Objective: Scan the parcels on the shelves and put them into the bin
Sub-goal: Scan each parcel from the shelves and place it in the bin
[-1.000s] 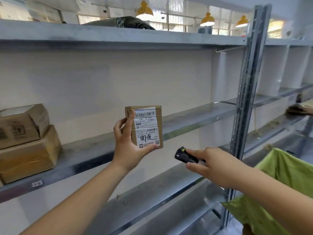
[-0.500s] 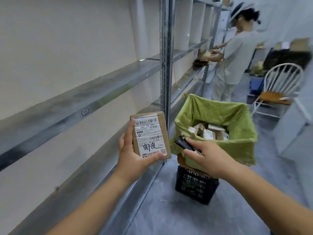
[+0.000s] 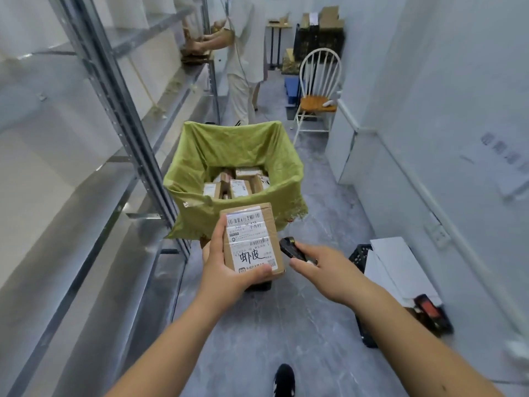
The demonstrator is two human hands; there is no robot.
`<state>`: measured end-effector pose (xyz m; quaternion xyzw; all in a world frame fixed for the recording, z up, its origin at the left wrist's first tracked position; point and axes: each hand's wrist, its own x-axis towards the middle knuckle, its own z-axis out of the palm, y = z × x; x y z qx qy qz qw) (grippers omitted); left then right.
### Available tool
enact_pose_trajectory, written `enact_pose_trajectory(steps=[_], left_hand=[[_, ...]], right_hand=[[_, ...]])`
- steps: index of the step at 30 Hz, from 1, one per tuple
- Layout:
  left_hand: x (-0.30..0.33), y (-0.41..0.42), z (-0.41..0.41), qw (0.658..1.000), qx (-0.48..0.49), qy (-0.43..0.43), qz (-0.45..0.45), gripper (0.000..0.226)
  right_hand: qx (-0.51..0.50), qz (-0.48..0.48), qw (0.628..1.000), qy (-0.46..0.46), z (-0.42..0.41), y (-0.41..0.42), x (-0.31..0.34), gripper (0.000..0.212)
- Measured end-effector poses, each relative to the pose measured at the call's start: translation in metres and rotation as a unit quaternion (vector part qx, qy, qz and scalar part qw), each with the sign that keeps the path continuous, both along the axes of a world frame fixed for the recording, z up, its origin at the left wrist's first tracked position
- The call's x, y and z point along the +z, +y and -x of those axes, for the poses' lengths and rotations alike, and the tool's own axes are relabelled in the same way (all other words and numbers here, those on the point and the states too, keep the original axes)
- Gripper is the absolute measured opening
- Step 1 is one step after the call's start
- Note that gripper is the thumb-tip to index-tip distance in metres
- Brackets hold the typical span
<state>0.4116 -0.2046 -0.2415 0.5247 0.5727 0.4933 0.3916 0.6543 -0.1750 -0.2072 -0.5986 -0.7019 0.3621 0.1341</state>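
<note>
The left hand [image 3: 226,270] grips a small brown cardboard parcel [image 3: 252,239] with a white barcode label, thumb across its bottom edge, label facing up. Just beside it, the right hand [image 3: 323,267] is curled round a small black handheld scanner [image 3: 290,249], its nose aimed at the parcel. The parcel hangs just in front of the green cloth-lined bin [image 3: 229,147], which already holds several boxes. Grey metal shelves [image 3: 94,156] run along the left. Farther off, another person [image 3: 246,53] stands at the shelving near a white spindle-back chair [image 3: 317,78].
</note>
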Motion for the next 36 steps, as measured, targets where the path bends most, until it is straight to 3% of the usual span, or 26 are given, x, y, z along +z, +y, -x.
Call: enact_pose_trajectory(steps=[8, 17, 21, 25, 33, 36], left_hand=[[-0.013, 0.085, -0.036, 0.997, 0.019, -0.056, 0.041, 0.138], [0.014, 0.178, -0.029, 0.994, 0.035, -0.102, 0.017, 0.126], [0.005, 0.234, -0.015, 0.986, 0.042, -0.157, 0.043, 0.111], [-0.023, 0.308, 0.008, 0.978, 0.043, -0.189, 0.072, 0.118], [-0.094, 0.458, 0.051, 0.967, -0.012, -0.150, 0.205, 0.133], [-0.124, 0.508, 0.056, 0.963, -0.027, -0.115, 0.243, 0.129]], right_hand=[[0.002, 0.018, 1.000, 0.003, -0.031, 0.087, -0.017, 0.058], [0.017, -0.004, 0.999, 0.032, -0.025, 0.196, 0.002, 0.075], [0.003, 0.007, 0.999, 0.043, -0.015, 0.245, 0.000, 0.071], [-0.035, -0.002, 0.999, 0.026, -0.004, 0.300, -0.003, 0.069], [-0.075, 0.050, 0.994, -0.062, 0.041, 0.409, -0.022, 0.066], [-0.099, 0.074, 0.989, -0.079, 0.055, 0.441, -0.037, 0.067]])
